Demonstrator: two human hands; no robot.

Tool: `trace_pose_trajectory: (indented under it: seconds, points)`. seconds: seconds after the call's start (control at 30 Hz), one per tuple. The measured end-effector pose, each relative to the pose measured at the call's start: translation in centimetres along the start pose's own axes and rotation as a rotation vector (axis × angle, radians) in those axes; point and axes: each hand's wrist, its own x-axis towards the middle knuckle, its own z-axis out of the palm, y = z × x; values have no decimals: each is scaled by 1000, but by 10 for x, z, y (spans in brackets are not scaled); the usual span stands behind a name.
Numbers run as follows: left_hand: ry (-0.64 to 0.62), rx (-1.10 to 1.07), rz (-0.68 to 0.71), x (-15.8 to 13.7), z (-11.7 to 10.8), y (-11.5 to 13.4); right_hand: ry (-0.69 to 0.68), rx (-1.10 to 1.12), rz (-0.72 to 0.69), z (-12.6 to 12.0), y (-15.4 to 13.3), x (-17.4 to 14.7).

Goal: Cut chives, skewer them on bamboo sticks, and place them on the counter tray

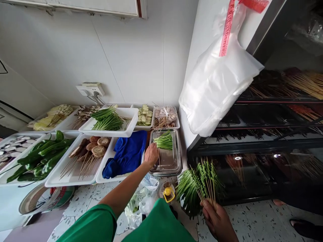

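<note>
My left hand [152, 154] reaches over the lidded clear-topped tray [166, 164], its fingers closed around the pale ends of a small bundle of chives [165, 140]. A thin stick shows just below these fingers. Low on the right, my right hand [215, 216] is wrapped around the bare sticks of a thick bunch of green vegetable skewers [202, 181]. Their long green leaves fan out and hang to the left, and the tops point up. The palm side of my left hand is hidden.
White trays hold green peppers [47, 154], mushroom skewers [97, 148], a blue cloth [131, 149] and more chives [108, 119]. Plastic bags [219, 80] hang at the right, before a dark shelved cabinet [252, 151]. A yellow-capped bottle [168, 193] stands below. Another person's foot [279, 202] shows at far right.
</note>
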Motion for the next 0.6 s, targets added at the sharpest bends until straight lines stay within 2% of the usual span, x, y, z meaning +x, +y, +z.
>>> trace_pose_trajectory:
  seconds: [0.07, 0.1, 0.17, 0.23, 0.33, 0.4, 0.47, 0.6]
  points:
    - [58, 175, 243, 13, 9, -3, 34, 5, 0, 10, 5, 1]
    - [65, 244, 306, 21, 14, -5, 52, 1, -2, 15, 9, 2]
    - [-2, 318, 309, 40, 26, -11, 83, -34, -47, 25, 14, 4]
    - [-140, 354, 296, 58, 35, -18, 107, -100, -150, 33, 16, 7]
    - [-297, 381, 335, 73, 36, -28, 107, -179, -294, 43, 12, 9]
    - [-295, 387, 368, 74, 31, -31, 105, -181, -343, 50, 6, 10]
    - [-242, 387, 391, 68, 25, -31, 108, -140, -352, 58, 2, 9]
    - [-274, 342, 515, 31, 22, -28, 172, -119, -357, 80, 4, 7]
